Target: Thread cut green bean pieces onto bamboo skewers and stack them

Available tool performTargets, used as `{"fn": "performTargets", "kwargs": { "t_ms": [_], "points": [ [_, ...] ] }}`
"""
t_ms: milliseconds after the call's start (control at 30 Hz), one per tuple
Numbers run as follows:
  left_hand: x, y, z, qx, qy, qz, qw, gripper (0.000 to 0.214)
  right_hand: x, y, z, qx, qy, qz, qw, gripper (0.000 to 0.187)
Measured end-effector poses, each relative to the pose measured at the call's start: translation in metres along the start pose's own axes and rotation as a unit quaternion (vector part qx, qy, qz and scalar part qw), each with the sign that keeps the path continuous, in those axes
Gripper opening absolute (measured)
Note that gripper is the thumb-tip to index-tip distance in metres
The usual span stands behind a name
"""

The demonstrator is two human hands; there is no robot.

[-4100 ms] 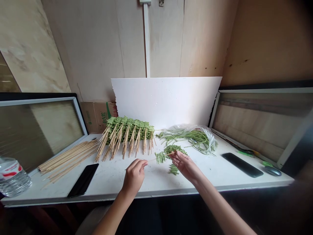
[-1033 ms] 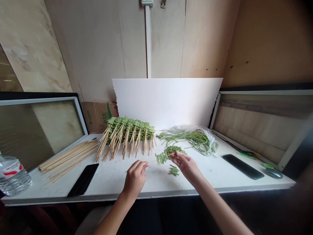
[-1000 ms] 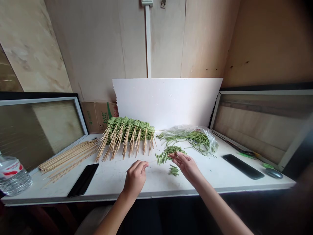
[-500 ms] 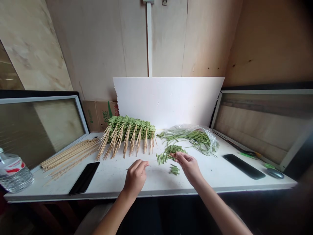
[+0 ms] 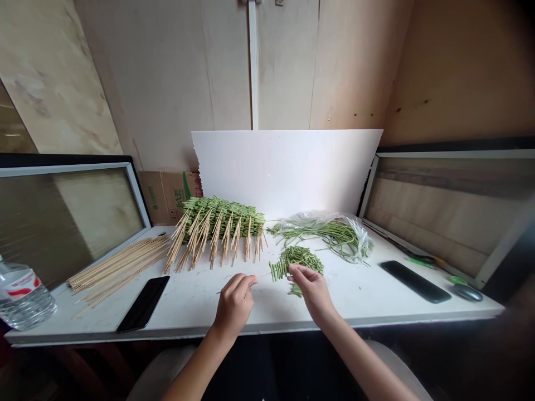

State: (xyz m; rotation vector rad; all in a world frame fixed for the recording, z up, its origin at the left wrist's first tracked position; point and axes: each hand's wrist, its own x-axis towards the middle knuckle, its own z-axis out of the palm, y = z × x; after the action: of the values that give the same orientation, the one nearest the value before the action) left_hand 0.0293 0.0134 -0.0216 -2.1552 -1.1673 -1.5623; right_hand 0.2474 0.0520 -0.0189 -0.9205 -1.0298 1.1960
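Note:
My left hand (image 5: 234, 303) is closed around a thin wooden skewer (image 5: 263, 275), held low above the white table. Toward the skewer's right end, several cut green bean pieces (image 5: 278, 271) hang side by side in a row. My right hand (image 5: 312, 291) pinches at the right end of that row, its thumb and fingertips closed on the bean skewer there. A heap of cut bean pieces (image 5: 304, 256) lies just behind this hand. Partly hidden by its fingers, a smaller group of bean pieces (image 5: 295, 289) rests on the table.
A stack of bean-loaded skewers (image 5: 225, 214) stands at the back left. Bare skewers (image 5: 119, 263) lie beside it, near a black phone (image 5: 144, 303) and a water bottle (image 5: 25, 295). Long beans (image 5: 340, 234) spill from a plastic bag at back right. A dark phone (image 5: 416, 281) and mouse (image 5: 468, 292) sit right.
My right hand has moved left along the skewer, up against the row of bean pieces. It now covers part of the small group on the table. My left hand has barely shifted.

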Motion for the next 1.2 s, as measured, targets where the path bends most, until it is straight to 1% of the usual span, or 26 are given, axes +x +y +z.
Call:
{"fn": "performTargets", "kwargs": {
  "t_ms": [100,167,200,233,300,367,433,500,533,600,733,833,900,933,1000,1100,1133,1200],
  "points": [
    [0.003,-0.005,-0.003,0.0,0.005,-0.021,1.0,0.031,0.006,-0.013,-0.008,-0.034,-0.044,-0.022,0.998,0.036],
    [0.006,-0.008,-0.005,0.007,0.008,-0.031,0.999,0.026,0.014,-0.021,-0.019,-0.111,-0.079,-0.055,0.989,0.038],
    [0.006,-0.01,-0.006,0.01,0.009,-0.035,0.999,0.024,0.018,-0.023,-0.026,-0.172,-0.087,-0.078,0.978,0.037],
    [0.007,-0.011,-0.006,0.011,0.01,-0.038,0.999,0.023,0.022,-0.023,-0.033,-0.242,-0.09,-0.104,0.96,0.035],
    [0.007,-0.012,-0.006,0.009,0.01,-0.041,0.999,0.021,0.028,-0.017,-0.046,-0.372,-0.075,-0.159,0.911,0.029],
    [0.006,-0.012,-0.005,0.005,0.005,-0.041,0.999,0.022,0.031,-0.008,-0.055,-0.473,-0.068,-0.176,0.861,0.025],
    [0.006,-0.011,-0.004,0.002,-0.002,-0.039,0.999,0.023,0.032,0.001,-0.058,-0.547,-0.069,-0.167,0.818,0.022],
    [0.006,-0.01,-0.004,0.001,-0.005,-0.037,0.999,0.023,0.031,0.007,-0.057,-0.589,-0.077,-0.161,0.788,0.019],
    [0.006,-0.009,-0.004,0.001,-0.004,-0.036,0.999,0.024,0.031,0.01,-0.056,-0.6,-0.083,-0.161,0.779,0.018],
    [0.006,-0.009,-0.005,0.0,0.0,-0.035,0.999,0.024,0.032,0.013,-0.055,-0.605,-0.093,-0.16,0.774,0.016],
    [0.007,-0.009,-0.005,0.002,0.003,-0.036,0.999,0.024,0.034,0.019,-0.054,-0.592,-0.096,-0.152,0.786,0.016],
    [0.006,-0.009,-0.004,0.0,0.001,-0.034,0.999,0.024,0.035,0.02,-0.055,-0.569,-0.08,-0.191,0.796,0.019],
    [0.006,-0.009,-0.004,-0.002,0.001,-0.033,0.999,0.024,0.036,0.018,-0.055,-0.541,-0.068,-0.218,0.809,0.02],
    [0.006,-0.009,-0.005,-0.003,0.001,-0.033,0.999,0.024,0.037,0.015,-0.055,-0.52,-0.065,-0.221,0.823,0.021],
    [0.006,-0.009,-0.005,-0.004,0.002,-0.032,0.999,0.024,0.039,0.009,-0.055,-0.458,-0.057,-0.195,0.865,0.024],
    [0.006,-0.009,-0.005,-0.005,0.003,-0.03,1.0,0.024,0.042,-0.002,-0.053,-0.326,-0.054,-0.114,0.937,0.037],
    [0.006,-0.009,-0.005,-0.005,0.004,-0.03,1.0,0.023,0.041,-0.005,-0.051,-0.275,-0.058,-0.088,0.956,0.041],
    [0.007,-0.008,-0.005,-0.005,0.004,-0.029,1.0,0.022,0.039,-0.012,-0.047,-0.174,-0.075,-0.045,0.981,0.045]
  ]
}}
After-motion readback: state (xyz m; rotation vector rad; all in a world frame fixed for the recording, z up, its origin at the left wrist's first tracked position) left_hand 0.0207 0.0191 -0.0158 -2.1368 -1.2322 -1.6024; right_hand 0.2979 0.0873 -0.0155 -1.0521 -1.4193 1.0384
